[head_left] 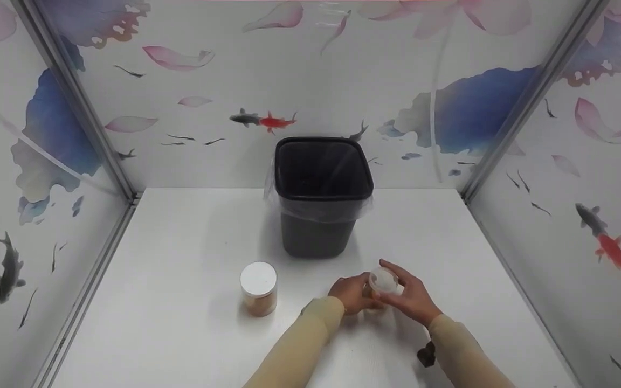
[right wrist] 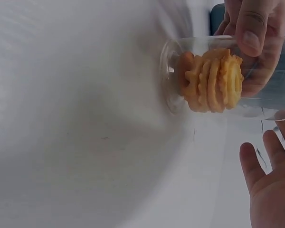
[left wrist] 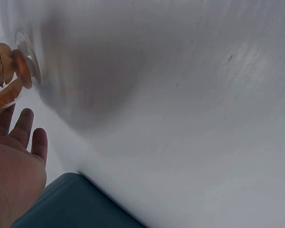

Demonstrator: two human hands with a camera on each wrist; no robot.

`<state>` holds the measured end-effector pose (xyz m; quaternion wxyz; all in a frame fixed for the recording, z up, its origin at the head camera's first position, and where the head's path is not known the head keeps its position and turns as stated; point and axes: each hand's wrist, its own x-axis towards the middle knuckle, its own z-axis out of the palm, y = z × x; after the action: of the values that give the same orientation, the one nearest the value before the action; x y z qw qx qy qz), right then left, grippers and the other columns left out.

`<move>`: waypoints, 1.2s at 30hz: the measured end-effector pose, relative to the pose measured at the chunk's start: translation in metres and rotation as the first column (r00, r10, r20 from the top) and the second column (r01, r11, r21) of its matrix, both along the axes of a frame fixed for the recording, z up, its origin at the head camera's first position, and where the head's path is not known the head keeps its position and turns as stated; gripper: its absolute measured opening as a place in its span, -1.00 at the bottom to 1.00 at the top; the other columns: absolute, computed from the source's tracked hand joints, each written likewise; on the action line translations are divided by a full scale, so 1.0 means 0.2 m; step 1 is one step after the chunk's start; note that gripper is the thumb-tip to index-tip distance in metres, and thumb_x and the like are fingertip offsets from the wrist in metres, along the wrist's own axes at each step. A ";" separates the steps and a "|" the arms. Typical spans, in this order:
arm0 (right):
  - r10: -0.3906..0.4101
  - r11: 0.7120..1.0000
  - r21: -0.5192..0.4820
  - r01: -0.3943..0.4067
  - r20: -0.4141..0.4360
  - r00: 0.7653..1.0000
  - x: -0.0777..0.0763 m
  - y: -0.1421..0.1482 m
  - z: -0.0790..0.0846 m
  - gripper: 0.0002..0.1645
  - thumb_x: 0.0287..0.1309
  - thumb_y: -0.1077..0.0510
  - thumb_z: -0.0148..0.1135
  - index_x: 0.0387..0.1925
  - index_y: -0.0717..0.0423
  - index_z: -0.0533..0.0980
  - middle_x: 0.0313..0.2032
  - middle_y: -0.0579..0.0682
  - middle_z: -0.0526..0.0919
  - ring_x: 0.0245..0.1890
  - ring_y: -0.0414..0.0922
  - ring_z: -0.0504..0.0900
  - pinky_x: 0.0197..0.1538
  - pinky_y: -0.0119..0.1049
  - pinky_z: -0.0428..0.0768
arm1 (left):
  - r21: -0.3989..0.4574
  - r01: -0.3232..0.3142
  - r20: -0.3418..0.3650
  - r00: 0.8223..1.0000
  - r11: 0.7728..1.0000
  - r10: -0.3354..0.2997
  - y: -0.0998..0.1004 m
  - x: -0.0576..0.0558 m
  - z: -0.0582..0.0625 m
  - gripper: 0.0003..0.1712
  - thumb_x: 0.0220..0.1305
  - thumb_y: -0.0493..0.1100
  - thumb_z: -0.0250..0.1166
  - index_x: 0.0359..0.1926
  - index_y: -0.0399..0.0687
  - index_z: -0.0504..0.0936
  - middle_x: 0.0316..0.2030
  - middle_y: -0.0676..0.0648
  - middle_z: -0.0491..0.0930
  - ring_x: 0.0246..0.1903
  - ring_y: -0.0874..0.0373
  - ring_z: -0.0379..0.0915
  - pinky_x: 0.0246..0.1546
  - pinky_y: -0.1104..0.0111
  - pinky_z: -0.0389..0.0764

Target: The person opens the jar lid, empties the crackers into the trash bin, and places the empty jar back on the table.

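Observation:
Near the front right of the white table, my left hand (head_left: 351, 293) grips a clear jar (right wrist: 194, 45) round its side, thumb across the wall. Ruffled golden cookies (right wrist: 216, 80) are stacked at the bottom of this jar. My right hand (head_left: 414, 297) holds the jar's round whitish lid (head_left: 383, 279) between thumb and forefinger, its other fingers (right wrist: 251, 166) stretched out below. Left of both hands stands a second jar (head_left: 260, 303), upright under a white lid (head_left: 259, 279), with brownish contents.
A black bin (head_left: 318, 231) with a clear liner (head_left: 316, 211) folded over its rim stands behind the hands, near the back wall. Patterned panels (head_left: 332, 81) enclose the table (head_left: 181, 258) on three sides. A small black object (head_left: 426, 354) shows beside the right sleeve (head_left: 464, 350).

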<state>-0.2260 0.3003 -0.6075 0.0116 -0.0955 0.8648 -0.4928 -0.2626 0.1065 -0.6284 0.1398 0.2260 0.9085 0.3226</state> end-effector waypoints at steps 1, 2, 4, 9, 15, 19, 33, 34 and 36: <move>0.014 1.000 -0.008 -0.014 0.008 1.000 -0.01 0.01 0.00 -0.03 -0.07 -0.11 0.60 0.40 -0.22 0.38 0.37 -0.13 0.40 0.37 -0.05 0.32 0.32 0.23 0.25 | 0.000 -0.001 0.001 1.000 1.000 0.001 0.00 0.00 0.00 -0.15 0.05 0.33 0.46 0.36 0.32 0.43 0.18 0.23 0.54 0.17 0.21 0.44 0.24 0.21 0.39; 0.031 0.999 -0.015 -0.030 0.017 0.999 -0.02 0.01 0.01 -0.04 -0.06 -0.08 0.60 0.40 -0.22 0.38 0.37 -0.12 0.40 0.37 -0.04 0.31 0.32 0.25 0.23 | -0.001 -0.001 0.004 1.000 1.000 0.001 0.00 0.00 0.00 -0.15 0.05 0.33 0.46 0.36 0.32 0.43 0.18 0.24 0.53 0.18 0.21 0.43 0.25 0.21 0.38; 0.064 0.998 -0.023 -0.063 0.035 0.997 -0.03 0.03 0.02 -0.07 -0.05 -0.03 0.60 0.38 -0.23 0.40 0.37 -0.11 0.40 0.38 -0.03 0.30 0.34 0.26 0.20 | -0.002 -0.001 0.008 1.000 1.000 0.001 0.00 0.00 0.00 -0.15 0.05 0.32 0.47 0.36 0.32 0.43 0.18 0.25 0.53 0.19 0.22 0.42 0.26 0.21 0.37; 0.113 0.994 -0.018 -0.112 0.054 0.992 -0.05 0.04 0.03 -0.13 -0.02 0.02 0.57 0.36 -0.23 0.42 0.39 -0.08 0.37 0.42 0.00 0.23 0.35 0.30 0.15 | -0.003 0.003 0.002 1.000 1.000 -0.003 0.00 0.00 0.00 -0.16 0.06 0.30 0.47 0.36 0.30 0.43 0.18 0.25 0.53 0.19 0.22 0.42 0.26 0.20 0.36; 0.046 0.999 0.004 -0.046 0.042 0.998 -0.01 0.02 0.03 -0.01 -0.05 -0.04 0.60 0.42 -0.22 0.33 0.41 -0.08 0.33 0.41 0.00 0.25 0.34 0.23 0.23 | 0.013 -0.002 -0.019 1.000 1.000 0.002 0.00 0.01 0.00 -0.18 0.04 0.31 0.48 0.33 0.30 0.46 0.14 0.24 0.56 0.15 0.22 0.46 0.23 0.21 0.40; -0.023 1.000 -0.009 0.023 0.007 1.000 0.02 -0.01 0.00 -0.01 -0.04 -0.03 0.60 0.43 -0.15 0.33 0.40 -0.05 0.35 0.40 0.00 0.27 0.33 0.21 0.25 | 0.019 0.000 -0.023 1.000 1.000 0.000 -0.01 0.01 0.01 -0.16 0.04 0.33 0.46 0.34 0.28 0.46 0.13 0.24 0.57 0.14 0.22 0.47 0.22 0.22 0.41; 0.107 0.993 -0.048 -0.103 0.072 0.992 -0.04 0.04 0.03 -0.13 0.00 0.03 0.54 0.38 -0.20 0.40 0.40 -0.08 0.35 0.43 0.01 0.22 0.35 0.30 0.14 | 0.018 -0.009 0.007 1.000 1.000 0.009 0.00 0.02 0.01 -0.18 0.05 0.32 0.46 0.32 0.28 0.46 0.15 0.23 0.55 0.17 0.23 0.44 0.23 0.21 0.40; 0.120 0.992 -0.047 -0.117 0.077 0.990 -0.05 0.04 0.04 -0.13 0.00 0.03 0.53 0.38 -0.20 0.40 0.40 -0.07 0.35 0.43 0.02 0.21 0.35 0.31 0.13 | 0.015 -0.010 0.007 1.000 1.000 0.010 0.00 0.02 0.01 -0.19 0.05 0.32 0.46 0.32 0.29 0.46 0.15 0.24 0.55 0.16 0.24 0.44 0.23 0.22 0.40; 0.132 0.991 -0.034 -0.129 0.084 0.988 -0.05 0.05 0.05 -0.12 0.00 0.01 0.52 0.39 -0.21 0.39 0.41 -0.08 0.35 0.43 0.02 0.21 0.35 0.30 0.14 | 0.013 -0.012 0.008 1.000 1.000 0.012 0.00 0.02 0.01 -0.19 0.05 0.32 0.46 0.33 0.30 0.46 0.15 0.25 0.54 0.17 0.25 0.44 0.24 0.23 0.40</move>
<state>-0.2355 0.3093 -0.5984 0.0795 -0.1308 0.8484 -0.5068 -0.2595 0.1067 -0.6260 0.1401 0.2202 0.9070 0.3305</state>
